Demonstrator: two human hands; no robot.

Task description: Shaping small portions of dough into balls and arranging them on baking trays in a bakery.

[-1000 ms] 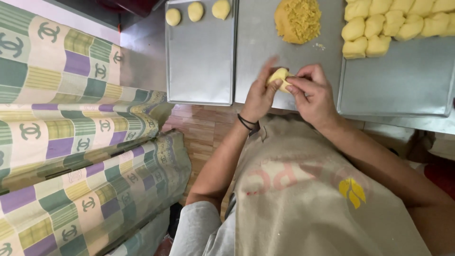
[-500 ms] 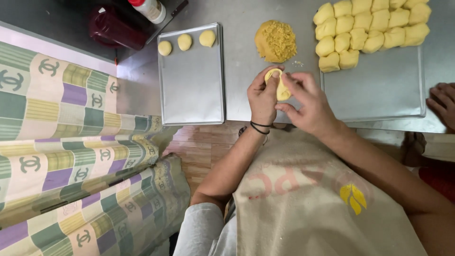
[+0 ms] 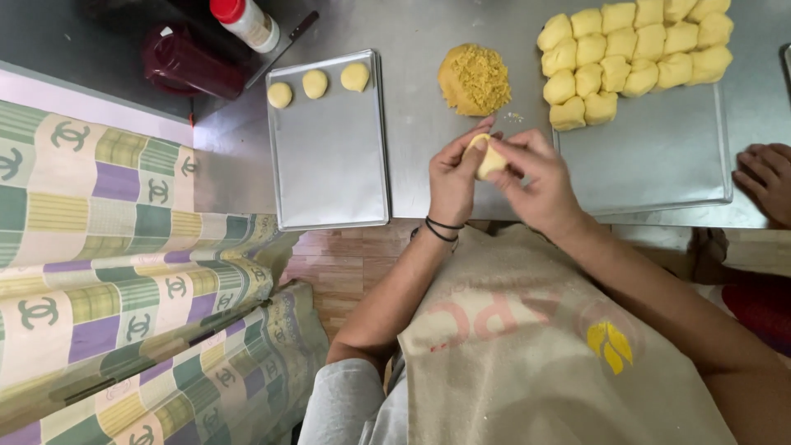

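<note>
My left hand (image 3: 451,175) cups a pale yellow dough piece (image 3: 488,160) over the steel table edge, and my right hand (image 3: 537,177) pinches the same piece from the right. Both hands hold it just below a crumbly yellow mound of filling (image 3: 475,79). A metal tray (image 3: 329,165) to the left carries three round dough balls (image 3: 315,83) along its far edge. Another tray (image 3: 659,156) to the right holds several dough portions (image 3: 630,53) packed in rows.
A red-capped bottle (image 3: 245,20) and a dark red container (image 3: 185,59) stand at the table's back left. Checked patterned cloth (image 3: 107,247) covers the surfaces on my left. Another person's hand (image 3: 766,177) rests at the right edge of the table.
The view has shifted so the table sits lower in frame. My hands have kept working the dough piece, which now looks more closed up between my fingers.
</note>
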